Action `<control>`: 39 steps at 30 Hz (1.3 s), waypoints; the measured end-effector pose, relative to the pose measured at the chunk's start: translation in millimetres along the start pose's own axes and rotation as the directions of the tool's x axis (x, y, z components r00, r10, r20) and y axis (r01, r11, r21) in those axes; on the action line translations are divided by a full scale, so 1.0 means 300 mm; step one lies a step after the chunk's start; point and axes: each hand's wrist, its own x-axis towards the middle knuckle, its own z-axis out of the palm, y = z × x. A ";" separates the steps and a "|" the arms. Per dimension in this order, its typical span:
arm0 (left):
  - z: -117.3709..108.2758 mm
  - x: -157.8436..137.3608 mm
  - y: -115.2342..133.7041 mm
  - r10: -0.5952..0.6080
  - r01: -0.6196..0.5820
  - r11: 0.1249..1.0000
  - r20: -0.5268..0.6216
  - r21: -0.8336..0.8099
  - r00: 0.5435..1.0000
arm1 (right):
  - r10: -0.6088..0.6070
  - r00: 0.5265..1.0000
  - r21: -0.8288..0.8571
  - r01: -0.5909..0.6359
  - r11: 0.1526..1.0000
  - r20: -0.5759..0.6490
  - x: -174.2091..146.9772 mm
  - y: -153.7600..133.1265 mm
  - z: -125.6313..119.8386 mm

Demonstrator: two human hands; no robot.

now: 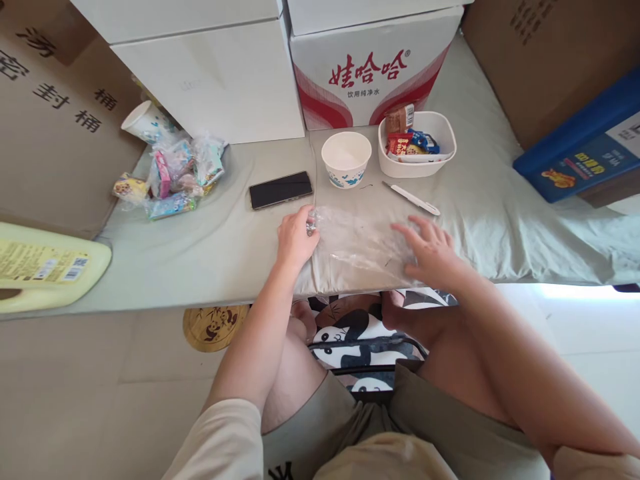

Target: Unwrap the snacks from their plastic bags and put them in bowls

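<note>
A clear, crinkled plastic bag (pixel 355 243) lies flat on the cloth-covered surface in front of me. At its left end my left hand (pixel 296 237) has its fingers curled on the gathered plastic. My right hand (pixel 433 253) is spread over the bag's right end, fingers apart and holding nothing; whether it touches the plastic I cannot tell. Just beyond the bag stands a white paper bowl (pixel 347 160) with a blue print. A white-handled craft knife (pixel 411 198) lies above my right hand, and a black phone (pixel 281 190) above my left.
Behind the knife stands a white plastic tub (pixel 417 167) with packaged snacks. Several wrapped snacks (pixel 175 177) and a tipped paper cup (pixel 147 122) are at the left. A yellow jug (pixel 55 267), a red-and-white carton (pixel 373 80) and a blue box (pixel 580 147) surround the surface.
</note>
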 end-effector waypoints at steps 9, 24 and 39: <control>-0.018 -0.032 0.080 0.143 0.082 0.857 0.387 -0.510 0.911 | -0.125 0.990 0.433 0.142 0.890 -0.067 0.076 -0.107 -0.016; 0.033 -0.038 0.134 -0.024 0.500 0.585 0.603 -0.638 0.797 | 0.297 0.902 0.939 -0.341 0.040 0.315 0.152 -0.214 -0.014; 0.012 -0.030 0.126 -0.090 0.461 0.685 0.562 -0.565 0.822 | 0.230 0.943 0.945 -0.283 0.166 0.242 0.150 -0.187 0.018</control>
